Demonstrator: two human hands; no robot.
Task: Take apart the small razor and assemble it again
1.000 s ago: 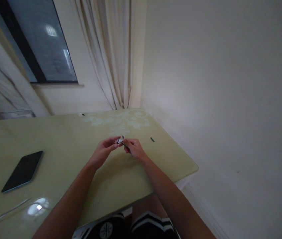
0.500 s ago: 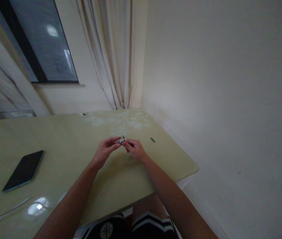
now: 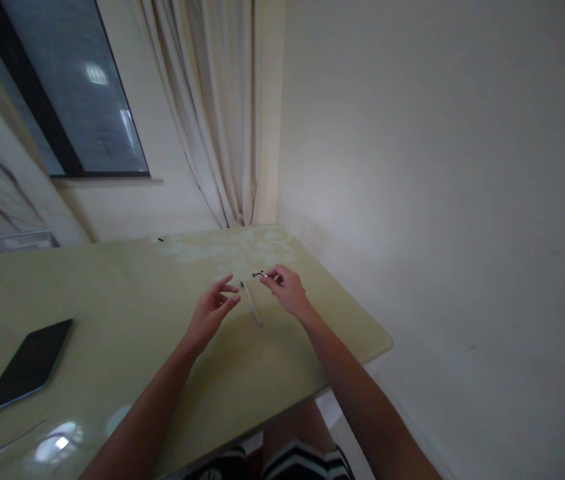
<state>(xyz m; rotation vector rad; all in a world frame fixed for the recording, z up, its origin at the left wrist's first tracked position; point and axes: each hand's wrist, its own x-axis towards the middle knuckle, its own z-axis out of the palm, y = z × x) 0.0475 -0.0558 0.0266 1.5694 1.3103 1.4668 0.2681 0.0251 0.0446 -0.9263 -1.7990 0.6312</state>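
My left hand hovers over the table with its fingers apart and nothing in them. Pinched between the thumb and fingers of my right hand is a small black and white piece, too small to name; its thin dark end points left. Between the hands, a slim white strip with a dark green tip lies on the table or hangs just above it; I cannot tell which. The fingers of my left hand are near its green end but apart from it.
The table has a pale yellow-green top and meets the wall at right. A black tablet lies at left, with a thin cable near it. One small dark piece lies near the far edge.
My hands have moved apart, the right one up and right with the small piece. My left hand has let go. The white strip now shows between them. The dark bar at right is mostly hidden.
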